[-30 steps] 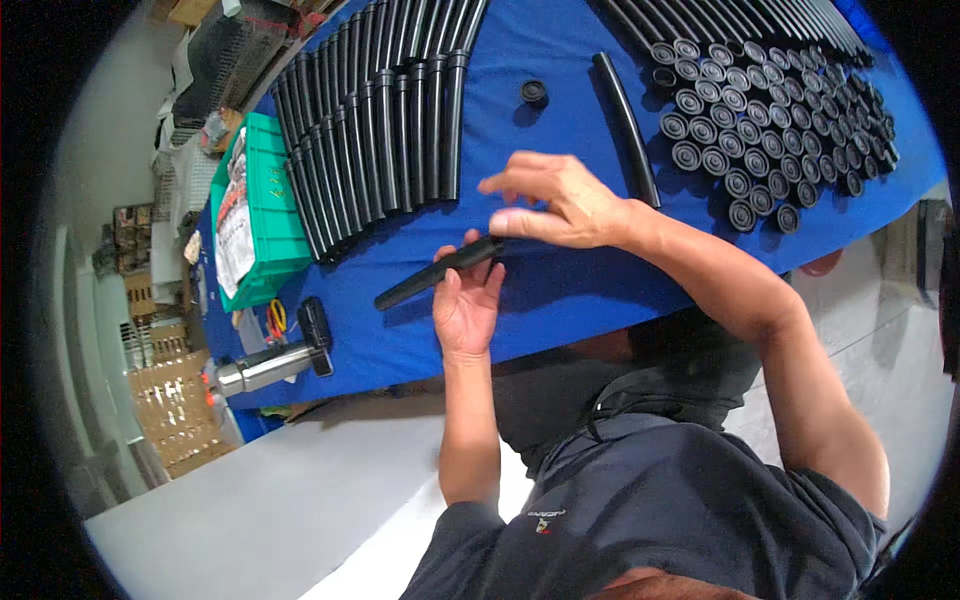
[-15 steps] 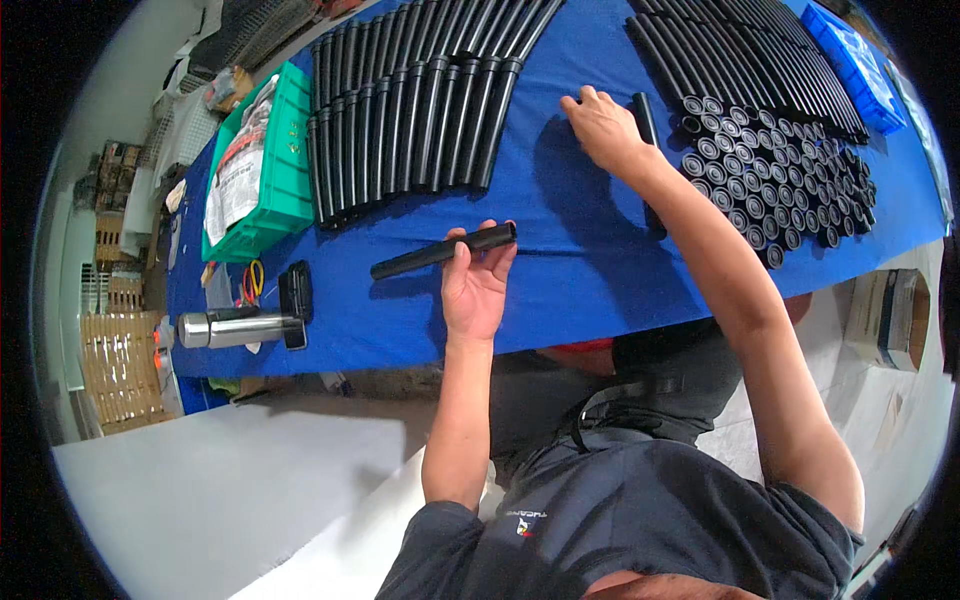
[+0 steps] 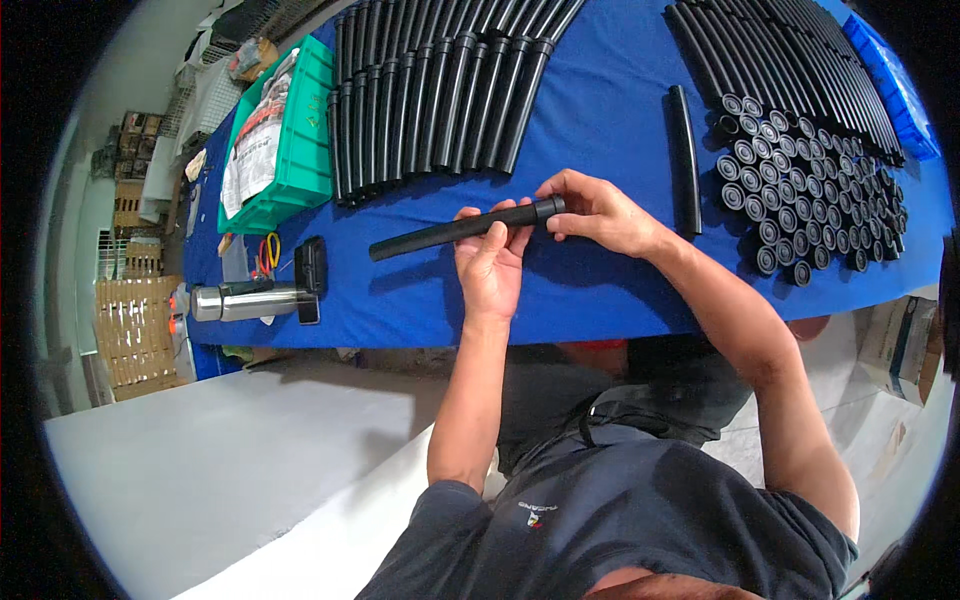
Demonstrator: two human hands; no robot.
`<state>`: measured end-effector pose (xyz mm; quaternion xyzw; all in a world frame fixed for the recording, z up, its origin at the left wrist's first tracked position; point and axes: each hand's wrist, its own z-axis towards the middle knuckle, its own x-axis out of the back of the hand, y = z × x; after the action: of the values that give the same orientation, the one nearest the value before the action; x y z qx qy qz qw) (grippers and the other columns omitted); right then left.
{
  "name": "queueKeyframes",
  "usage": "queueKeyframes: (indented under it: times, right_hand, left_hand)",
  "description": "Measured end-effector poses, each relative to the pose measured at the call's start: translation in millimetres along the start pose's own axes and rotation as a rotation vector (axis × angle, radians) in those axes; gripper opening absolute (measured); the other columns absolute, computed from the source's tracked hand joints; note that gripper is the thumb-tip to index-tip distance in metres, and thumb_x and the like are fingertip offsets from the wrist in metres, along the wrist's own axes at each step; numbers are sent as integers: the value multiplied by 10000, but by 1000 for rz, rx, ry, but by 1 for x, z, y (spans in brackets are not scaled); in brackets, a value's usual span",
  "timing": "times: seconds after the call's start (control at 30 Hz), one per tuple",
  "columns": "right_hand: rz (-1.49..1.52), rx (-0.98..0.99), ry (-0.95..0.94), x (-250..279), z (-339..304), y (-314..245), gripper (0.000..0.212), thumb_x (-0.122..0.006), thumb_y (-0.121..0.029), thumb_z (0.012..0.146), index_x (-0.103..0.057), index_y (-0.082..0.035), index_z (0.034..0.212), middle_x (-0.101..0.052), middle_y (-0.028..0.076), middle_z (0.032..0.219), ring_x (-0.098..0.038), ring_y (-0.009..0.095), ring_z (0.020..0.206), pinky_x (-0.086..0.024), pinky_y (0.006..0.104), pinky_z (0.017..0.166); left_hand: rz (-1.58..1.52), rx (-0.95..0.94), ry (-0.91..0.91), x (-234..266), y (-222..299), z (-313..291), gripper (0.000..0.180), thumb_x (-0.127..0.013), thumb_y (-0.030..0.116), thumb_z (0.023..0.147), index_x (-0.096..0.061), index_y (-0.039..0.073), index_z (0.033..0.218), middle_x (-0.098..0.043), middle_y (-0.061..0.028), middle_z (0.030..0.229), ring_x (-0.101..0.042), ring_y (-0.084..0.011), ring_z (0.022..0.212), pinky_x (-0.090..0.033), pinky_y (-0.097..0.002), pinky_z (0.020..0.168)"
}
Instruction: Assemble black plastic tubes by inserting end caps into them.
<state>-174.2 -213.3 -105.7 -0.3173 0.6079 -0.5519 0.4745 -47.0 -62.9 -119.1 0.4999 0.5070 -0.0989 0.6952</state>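
Table [image 3: 620, 130]: blue cloth. Tube rows [image 3: 453, 100] lie at left, beside green crate [image 3: 305, 120]; cap cluster [image 3: 771, 199] at right. Black tube [image 3: 425, 239] held above table's near side. Left hand [image 3: 490, 275]: fingers gripping tube around mid-length. Right hand [image 3: 605, 218]: thumb and fingers closed on cap [image 3: 550, 206] at tube's right end.

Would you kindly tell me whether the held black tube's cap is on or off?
On: the cap sits on the right end of the black tube, pinched by the right hand; whether fully seated, I cannot tell.
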Motion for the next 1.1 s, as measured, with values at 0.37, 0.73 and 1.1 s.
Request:
queueKeyframes:
  times: [0.37, 0.73, 1.1]
  right_hand:
    - [-415, 149, 66, -1, -7, -11, 308, -669, -103, 860, -587, -7, 1141, -614, 119, 844, -599, 207, 722, -490, 354, 670]
    - [-501, 221, 91, -8, -9, -9, 297, -645, -136, 882, -577, -7, 1141, -614, 153, 931, -616, 285, 796, -500, 387, 717]
    - [-684, 335, 70, -8, -11, -6, 292, -640, -110, 881, -566, 0, 1140, -614, 191, 953, -618, 378, 872, -500, 430, 760]
  left_hand:
    - [157, -64, 64, -11, -9, -5, 325, -622, 16, 914, -476, 145, 1175, -627, -189, 1149, -612, -361, 1123, -564, -448, 942]
    - [159, -69, 120, -13, -8, -5, 330, -634, -5, 903, -453, 113, 1153, -630, -168, 1110, -644, -321, 1064, -597, -406, 877]
    - [163, -36, 125, -11, -7, -2, 307, -652, -7, 890, -470, 97, 1113, -644, -158, 1057, -668, -295, 1002, -609, -403, 847]
